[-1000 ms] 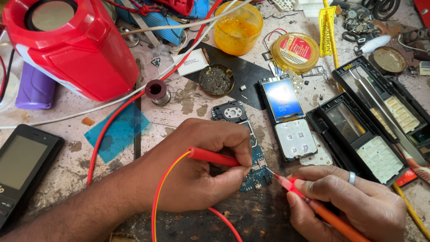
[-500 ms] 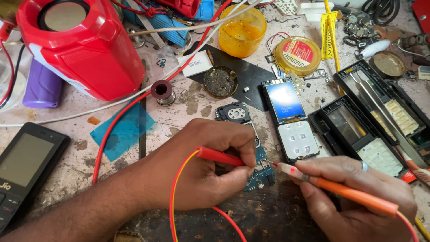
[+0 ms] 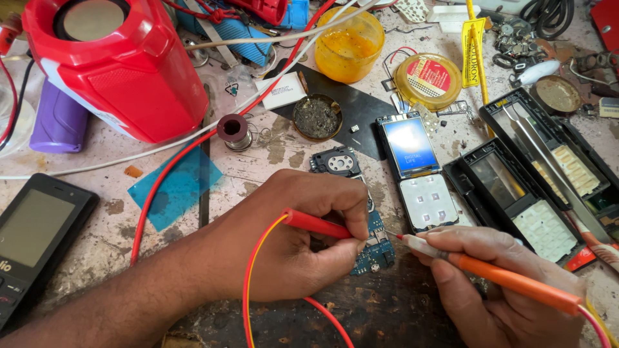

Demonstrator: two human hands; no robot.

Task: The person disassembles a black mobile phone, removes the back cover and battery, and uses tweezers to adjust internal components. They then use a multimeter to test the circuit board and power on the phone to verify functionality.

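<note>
Left hand was curled in a pinch around a red probe, fingers pressed together on its barrel, with the heel of the hand resting on the bench, apparently to steady the tip. Right hand gripped an orange probe pen-fashion, fingers closed along the shaft, the wrist low by the near edge of the bench.

Both probes converged on the circuit board, which lay flat just inside the near edge, largely covered by the left hand. Its long axis ran from the near edge toward the far edge, the speaker end pointing away from the person. The red probe lay roughly level, tip pointing right onto the board; whether it touched a pad was hidden by the fingers. The orange probe pointed left and slightly away, its metal tip at the board's right edge.

Beside the board on the right, a lit screen with keypad lay parallel to it, near enough to be read during probing, in my judgement. Phone housings sat further right, well apart from the hands.
</note>
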